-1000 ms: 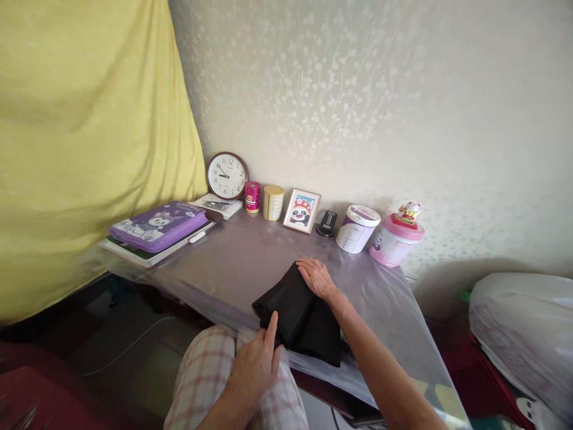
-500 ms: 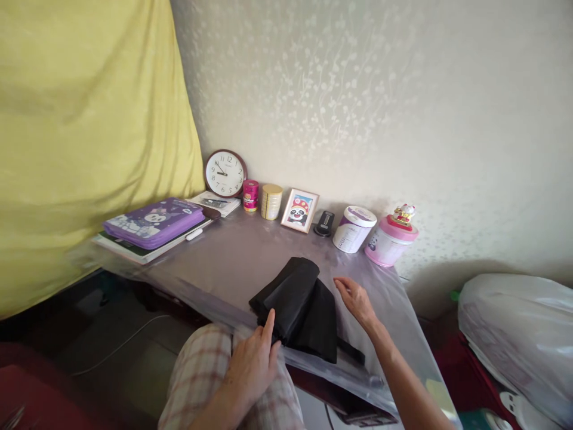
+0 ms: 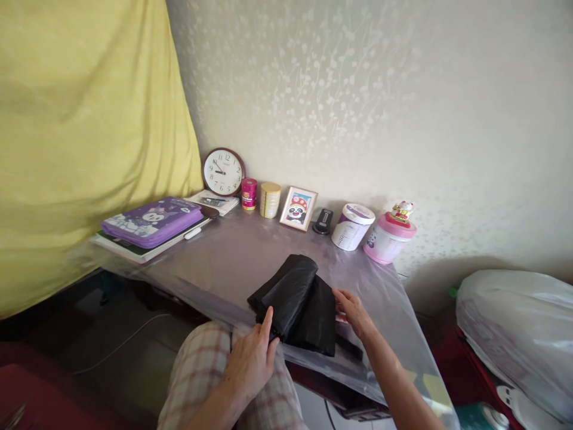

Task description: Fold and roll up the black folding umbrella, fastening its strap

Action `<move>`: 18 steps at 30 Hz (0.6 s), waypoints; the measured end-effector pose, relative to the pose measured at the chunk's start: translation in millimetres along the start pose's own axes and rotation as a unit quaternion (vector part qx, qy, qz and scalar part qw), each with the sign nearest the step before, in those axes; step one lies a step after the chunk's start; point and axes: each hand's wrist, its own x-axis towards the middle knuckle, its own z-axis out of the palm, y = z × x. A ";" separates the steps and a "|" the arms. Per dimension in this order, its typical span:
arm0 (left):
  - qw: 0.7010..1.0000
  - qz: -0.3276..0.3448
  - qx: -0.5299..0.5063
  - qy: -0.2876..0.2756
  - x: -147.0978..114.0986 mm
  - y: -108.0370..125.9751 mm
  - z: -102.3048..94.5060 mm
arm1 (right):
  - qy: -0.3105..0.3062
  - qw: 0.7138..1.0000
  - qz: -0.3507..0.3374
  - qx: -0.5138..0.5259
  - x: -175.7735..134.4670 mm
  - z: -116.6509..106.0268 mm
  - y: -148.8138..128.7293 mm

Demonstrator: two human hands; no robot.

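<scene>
Now the folded black plastic sheet (image 3: 295,301) is pinched at its near edge by the left hand (image 3: 251,358), while its right edge is touched by the open right hand (image 3: 353,310), on the plastic-covered surface (image 3: 233,257)

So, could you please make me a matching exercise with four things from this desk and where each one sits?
Things:
1. clock
2. purple case
3. black cloth
4. pink jar

Places:
A. on the books at the desk's left end
B. at the near edge, between the left hand and right hand
C. leaning on the wall by the yellow curtain
D. farthest right in the row along the wall

Pairs: 1-C, 2-A, 3-B, 4-D
</scene>
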 end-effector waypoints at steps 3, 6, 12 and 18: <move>1.000 -0.001 0.001 -0.001 -0.3 0.5 -0.3 | 0.005 1.000 -0.003 -0.015 6.3 5.1 2.4; 1.000 -0.001 -0.002 -0.002 0.1 0.8 -0.7 | 0.001 1.000 -0.015 -0.019 9.2 9.3 7.3; 1.000 -0.003 -0.003 -0.003 0.5 1.0 -1.8 | -0.011 0.998 -0.057 0.019 3.3 13.3 3.7; 1.000 -0.005 -0.014 -0.012 -0.1 1.2 -4.3 | 0.023 0.993 -0.113 0.021 2.9 21.1 -15.0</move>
